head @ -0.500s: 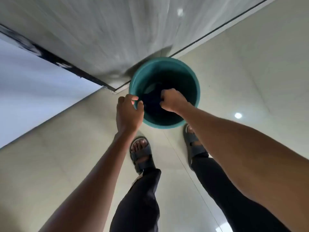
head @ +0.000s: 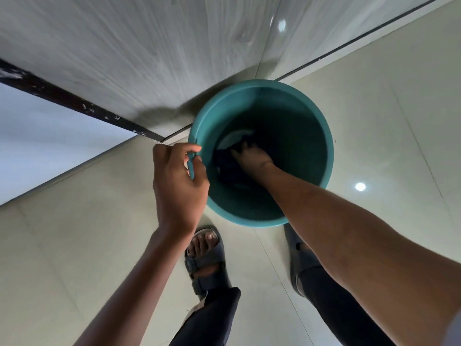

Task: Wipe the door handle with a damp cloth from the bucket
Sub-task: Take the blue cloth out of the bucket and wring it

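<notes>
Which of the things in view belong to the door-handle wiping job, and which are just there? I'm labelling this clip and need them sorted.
Job:
teal bucket, steadied at its rim by the left hand
dark cloth inside it, with the right hand on it

Just there:
sandals
tiled floor
wood-grain panel; no handle shows

Teal bucket on tiled floor beside wall. Left hand gripping its rim; right hand inside, closed on dark cloth. Sandalled feet below.
</notes>
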